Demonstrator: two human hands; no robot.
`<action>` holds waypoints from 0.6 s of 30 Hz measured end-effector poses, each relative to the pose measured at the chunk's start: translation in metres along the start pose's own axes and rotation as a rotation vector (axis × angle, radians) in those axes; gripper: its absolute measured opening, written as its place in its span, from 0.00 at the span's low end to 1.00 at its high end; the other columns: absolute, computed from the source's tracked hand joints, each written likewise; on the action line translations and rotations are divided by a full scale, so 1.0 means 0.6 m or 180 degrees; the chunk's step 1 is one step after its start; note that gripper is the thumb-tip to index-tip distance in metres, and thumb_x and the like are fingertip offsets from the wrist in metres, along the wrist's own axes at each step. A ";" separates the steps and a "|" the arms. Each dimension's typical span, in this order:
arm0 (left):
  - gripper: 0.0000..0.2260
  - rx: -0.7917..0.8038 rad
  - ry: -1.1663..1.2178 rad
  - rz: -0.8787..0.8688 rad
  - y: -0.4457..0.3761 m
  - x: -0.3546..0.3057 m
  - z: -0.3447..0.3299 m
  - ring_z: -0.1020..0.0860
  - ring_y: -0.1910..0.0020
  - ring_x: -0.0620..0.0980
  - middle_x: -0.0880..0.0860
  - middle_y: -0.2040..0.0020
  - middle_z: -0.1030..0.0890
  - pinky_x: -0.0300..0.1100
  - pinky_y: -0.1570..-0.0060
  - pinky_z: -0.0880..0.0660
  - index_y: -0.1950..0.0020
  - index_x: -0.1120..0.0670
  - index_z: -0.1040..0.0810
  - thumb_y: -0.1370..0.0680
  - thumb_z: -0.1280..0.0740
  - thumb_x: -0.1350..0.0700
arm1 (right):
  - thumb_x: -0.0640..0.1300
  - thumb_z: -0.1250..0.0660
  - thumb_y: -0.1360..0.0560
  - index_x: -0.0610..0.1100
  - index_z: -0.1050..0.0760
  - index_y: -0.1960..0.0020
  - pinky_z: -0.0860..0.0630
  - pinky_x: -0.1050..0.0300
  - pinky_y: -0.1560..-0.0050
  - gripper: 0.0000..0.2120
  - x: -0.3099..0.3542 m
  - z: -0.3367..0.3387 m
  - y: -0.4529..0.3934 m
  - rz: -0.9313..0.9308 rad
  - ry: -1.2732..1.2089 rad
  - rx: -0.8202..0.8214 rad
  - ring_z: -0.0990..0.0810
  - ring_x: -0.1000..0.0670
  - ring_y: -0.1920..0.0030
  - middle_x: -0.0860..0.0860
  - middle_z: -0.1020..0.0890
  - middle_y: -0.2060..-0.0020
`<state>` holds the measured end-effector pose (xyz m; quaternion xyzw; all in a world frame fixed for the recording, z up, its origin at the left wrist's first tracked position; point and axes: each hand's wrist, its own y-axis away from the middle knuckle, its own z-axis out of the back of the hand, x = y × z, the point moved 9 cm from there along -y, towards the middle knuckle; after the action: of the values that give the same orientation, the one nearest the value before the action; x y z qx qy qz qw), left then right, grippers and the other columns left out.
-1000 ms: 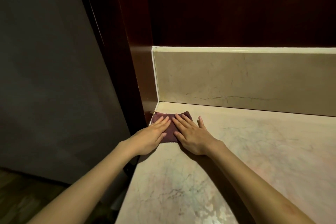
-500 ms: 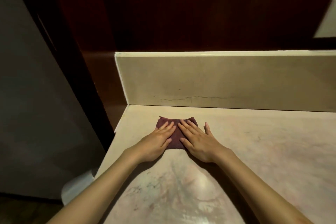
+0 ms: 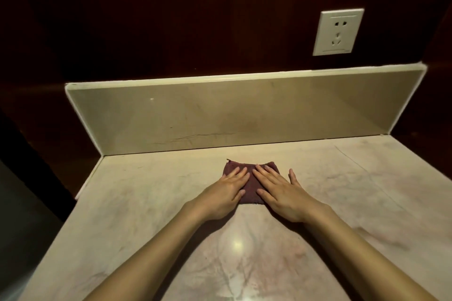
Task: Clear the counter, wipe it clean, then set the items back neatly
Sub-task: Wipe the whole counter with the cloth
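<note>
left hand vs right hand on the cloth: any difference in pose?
The left hand keeps its thumb tucked close to the palm; the right hand has its thumb splayed out onto the bare counter. The left hand covers the left side of the maroon cloth, the right hand its right side. Both lie flat, fingers straight, pressing the cloth down, angled toward each other.

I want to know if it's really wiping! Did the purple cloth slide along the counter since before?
Yes. The purple cloth slid right: earlier it sat in the counter's left corner, and now it lies well away from the left edge, both hands flat on it.
</note>
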<state>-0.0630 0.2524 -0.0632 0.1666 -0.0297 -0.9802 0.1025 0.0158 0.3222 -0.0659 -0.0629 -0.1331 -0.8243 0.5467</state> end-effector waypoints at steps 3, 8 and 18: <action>0.23 -0.0026 -0.0037 -0.0086 -0.019 -0.033 -0.008 0.55 0.22 0.47 0.51 0.21 0.52 0.43 0.25 0.54 0.21 0.54 0.51 0.16 0.49 0.54 | 0.54 0.55 0.17 0.54 0.59 0.22 0.66 0.41 0.27 0.26 -0.035 0.006 0.021 -0.0089 -0.0036 -0.0024 0.61 0.59 0.24 0.59 0.58 0.23; 0.23 -0.0046 -0.0064 -0.0181 -0.030 -0.059 -0.013 0.53 0.22 0.48 0.52 0.21 0.51 0.44 0.25 0.52 0.21 0.55 0.50 0.16 0.49 0.55 | 0.54 0.55 0.17 0.56 0.60 0.22 0.66 0.42 0.27 0.26 -0.059 0.006 0.038 -0.0196 -0.0016 -0.0007 0.62 0.60 0.24 0.59 0.59 0.23; 0.23 -0.0091 -0.0071 -0.0377 -0.008 -0.036 -0.007 0.53 0.22 0.48 0.52 0.21 0.50 0.44 0.24 0.52 0.21 0.56 0.49 0.16 0.49 0.54 | 0.53 0.56 0.17 0.53 0.62 0.22 0.66 0.42 0.27 0.26 -0.027 -0.007 0.035 -0.0374 0.0008 -0.0045 0.62 0.60 0.24 0.59 0.60 0.23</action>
<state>-0.0424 0.2617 -0.0603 0.1557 -0.0068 -0.9867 0.0464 0.0416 0.3274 -0.0706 -0.0578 -0.1301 -0.8559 0.4971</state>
